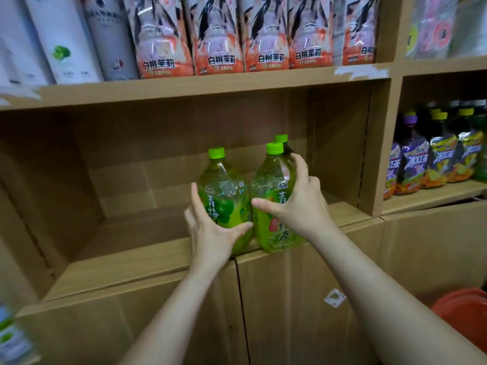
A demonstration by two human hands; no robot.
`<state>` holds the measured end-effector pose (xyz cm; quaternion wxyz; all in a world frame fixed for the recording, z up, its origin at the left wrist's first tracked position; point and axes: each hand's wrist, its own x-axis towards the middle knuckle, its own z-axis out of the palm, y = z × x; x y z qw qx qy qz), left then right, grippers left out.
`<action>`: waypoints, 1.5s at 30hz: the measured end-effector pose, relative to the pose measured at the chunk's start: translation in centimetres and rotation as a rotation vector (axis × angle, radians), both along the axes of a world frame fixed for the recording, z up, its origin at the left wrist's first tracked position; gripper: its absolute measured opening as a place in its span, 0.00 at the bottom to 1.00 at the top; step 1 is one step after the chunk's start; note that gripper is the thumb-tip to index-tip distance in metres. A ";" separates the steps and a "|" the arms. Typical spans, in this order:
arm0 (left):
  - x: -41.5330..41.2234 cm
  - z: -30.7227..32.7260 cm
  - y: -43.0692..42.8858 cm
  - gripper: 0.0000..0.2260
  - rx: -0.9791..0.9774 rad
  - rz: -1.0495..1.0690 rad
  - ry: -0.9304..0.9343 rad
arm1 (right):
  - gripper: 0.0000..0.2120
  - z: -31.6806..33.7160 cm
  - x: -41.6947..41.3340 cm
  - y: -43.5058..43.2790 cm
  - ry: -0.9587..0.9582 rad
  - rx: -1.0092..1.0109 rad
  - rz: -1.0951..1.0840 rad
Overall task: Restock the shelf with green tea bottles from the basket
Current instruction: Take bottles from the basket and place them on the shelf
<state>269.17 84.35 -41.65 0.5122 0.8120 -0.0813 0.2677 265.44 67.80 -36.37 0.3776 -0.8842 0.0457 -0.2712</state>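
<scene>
Three green tea bottles with green caps stand near the front edge of the cardboard shelf (137, 259). My left hand (213, 233) wraps around the lower body of the left bottle (222, 185). My right hand (300, 198) curls round the right bottle (271, 185), thumb across its label and fingers behind it. A third bottle (281, 139) stands directly behind the right one, mostly hidden, only its cap and shoulder showing. The two front bottles touch each other. An orange basket (463, 314) shows at the lower right corner.
The shelf above holds pink peach-jasmine drink packs (216, 43) and white bottles (66, 43). The compartment to the right holds dark iced-tea bottles (437, 154). A cardboard divider (379, 154) bounds the compartment on the right. Bare shelf floor stretches left of the green bottles.
</scene>
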 end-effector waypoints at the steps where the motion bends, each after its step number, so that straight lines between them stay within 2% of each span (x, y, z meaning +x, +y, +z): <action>1: 0.2 0.2 0.2 0.60 0.024 0.020 0.001 | 0.56 -0.1 0.0 0.1 0.042 -0.054 0.034; 3: 0.6 0.5 0.8 0.59 0.075 0.058 0.012 | 0.60 -0.3 0.1 0.5 0.072 -0.144 0.055; 6: 1.1 0.7 2.0 0.58 0.126 0.083 0.033 | 0.59 -1.0 0.5 1.2 0.009 -0.200 -0.012; 10: 1.2 0.6 3.2 0.57 0.202 0.158 0.035 | 0.46 -2.8 0.8 2.8 -0.119 -0.164 -0.073; 13: 1.7 0.7 3.8 0.57 0.244 0.274 0.028 | 0.38 -3.7 1.4 3.9 -0.142 -0.162 -0.060; 17: 2.7 1.0 4.7 0.57 0.238 0.354 0.085 | 0.34 -4.3 1.7 5.1 -0.176 -0.128 -0.024; 21: 2.8 1.3 5.2 0.56 0.244 0.334 0.142 | 0.34 -4.2 1.5 5.3 -0.175 -0.041 0.015; 23: 2.0 1.6 5.6 0.53 0.284 0.351 0.111 | 0.34 -3.6 1.3 4.6 -0.162 -0.014 0.043; 25: 0.3 2.0 5.4 0.45 0.297 0.336 -0.062 | 0.31 -3.0 0.5 3.1 -0.157 -0.022 0.080; 28: -3.0 2.4 2.8 0.28 0.224 0.096 -0.381 | 0.21 -2.1 -2.4 -0.9 -0.197 -0.014 0.113; 31: -5.5 1.8 -2.0 0.14 0.216 -0.189 -0.450 | 0.09 -2.4 -7.0 -6.5 -0.155 -0.031 0.083; 33: -6.4 0.7 -5.7 0.11 0.200 -0.341 -0.419 | 0.06 -3.6 -10.1 -10.5 -0.103 -0.055 0.015; 38: -8.1 -3.3 -16.8 0.07 0.178 -0.617 -0.219 | 0.06 -9.4 -18.0 -21.3 0.009 -0.040 -0.290; 42: -9.7 -7.9 -25.9 0.04 0.318 -0.809 -0.062 | 0.07 -15.5 -24.6 -27.9 0.147 -0.003 -0.540; 45: -11.4 -11.2 -31.9 0.04 0.448 -0.939 -0.002 | 0.08 -19.9 -27.8 -31.3 0.295 0.100 -0.616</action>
